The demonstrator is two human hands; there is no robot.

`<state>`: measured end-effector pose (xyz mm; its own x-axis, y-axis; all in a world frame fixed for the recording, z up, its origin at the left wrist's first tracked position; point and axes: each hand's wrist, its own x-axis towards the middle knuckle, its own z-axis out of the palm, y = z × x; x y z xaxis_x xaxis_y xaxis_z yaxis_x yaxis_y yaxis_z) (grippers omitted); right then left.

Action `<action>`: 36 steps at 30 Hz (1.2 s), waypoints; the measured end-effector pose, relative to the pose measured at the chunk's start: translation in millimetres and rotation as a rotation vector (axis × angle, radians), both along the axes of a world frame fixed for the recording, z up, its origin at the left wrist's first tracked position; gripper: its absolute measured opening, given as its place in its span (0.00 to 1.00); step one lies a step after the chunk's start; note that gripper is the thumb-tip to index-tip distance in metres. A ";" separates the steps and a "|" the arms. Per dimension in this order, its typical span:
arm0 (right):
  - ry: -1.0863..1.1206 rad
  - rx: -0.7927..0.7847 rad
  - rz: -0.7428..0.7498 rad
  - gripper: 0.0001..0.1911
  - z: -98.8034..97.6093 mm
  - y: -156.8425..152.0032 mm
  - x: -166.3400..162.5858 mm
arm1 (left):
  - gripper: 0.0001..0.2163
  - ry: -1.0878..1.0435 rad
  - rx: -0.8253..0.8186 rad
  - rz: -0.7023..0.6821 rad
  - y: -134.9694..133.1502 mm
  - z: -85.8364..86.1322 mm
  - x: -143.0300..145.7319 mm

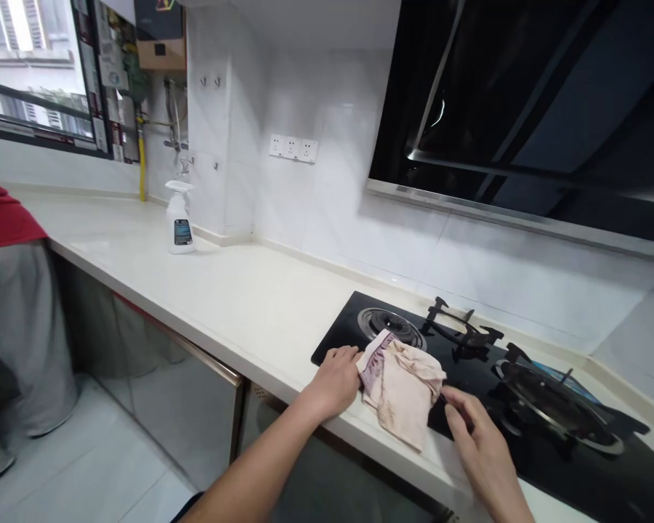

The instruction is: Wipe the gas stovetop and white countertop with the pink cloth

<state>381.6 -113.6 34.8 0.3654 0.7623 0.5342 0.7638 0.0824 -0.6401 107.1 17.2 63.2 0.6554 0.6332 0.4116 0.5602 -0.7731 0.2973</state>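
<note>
A crumpled, stained beige cloth [406,396] with a purple patterned band lies folded over the front edge of the black gas hob [335,330] and the counter. My left hand [335,381] is closed at the cloth's left edge, its fingers curled against the band; the fingertips are partly hidden. On the other side, my right hand [482,443] reaches the cloth's right edge with the index fingertip. Its thumb and index finger are bent, with a small gap between them. Behind the cloth, the left burner [391,327] has no grate on it.
A pot grate [463,330] stands at the back of the hob; the right burner [559,403] is beyond my right hand. A white spray bottle [179,221] stands on the counter. The dark range hood [523,109] overhangs. Another person in a red top [3,207] stands far left.
</note>
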 end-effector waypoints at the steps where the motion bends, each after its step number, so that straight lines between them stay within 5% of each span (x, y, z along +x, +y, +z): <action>1: -0.070 -0.014 -0.004 0.23 -6.0 -11.3 5.4 | 0.23 -0.048 -0.018 -0.014 0.8 -1.3 -0.3; 7: -0.362 0.046 -0.228 0.28 -33.3 -33.3 31.9 | 0.24 -0.295 -0.182 0.018 16.6 -7.5 -4.6; 12: -0.441 -0.013 -0.209 0.36 -46.2 -20.3 24.4 | 0.20 -0.404 -0.155 0.043 11.9 26.3 10.9; 17: -0.413 -0.111 -0.183 0.38 -43.6 -23.8 14.6 | 0.23 -0.043 -0.059 -0.074 -12.6 53.7 87.2; 23: -0.437 -0.153 -0.206 0.39 -47.5 -24.1 18.4 | 0.28 0.321 -0.045 -0.059 -19.5 25.9 164.9; 29: -0.443 -0.165 -0.175 0.35 -61.4 -17.7 38.5 | 0.26 0.278 -0.011 -0.150 8.1 19.0 133.7; 36: -0.432 -0.146 -0.160 0.29 -61.6 -18.6 48.7 | 0.39 0.215 -0.121 0.190 78.6 33.2 82.6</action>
<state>430.3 -132.2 -26.9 0.2524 0.7931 0.5543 0.9582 -0.1252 -0.2573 189.7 95.8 96.4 0.5843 0.7888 0.1907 0.7516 -0.6147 0.2395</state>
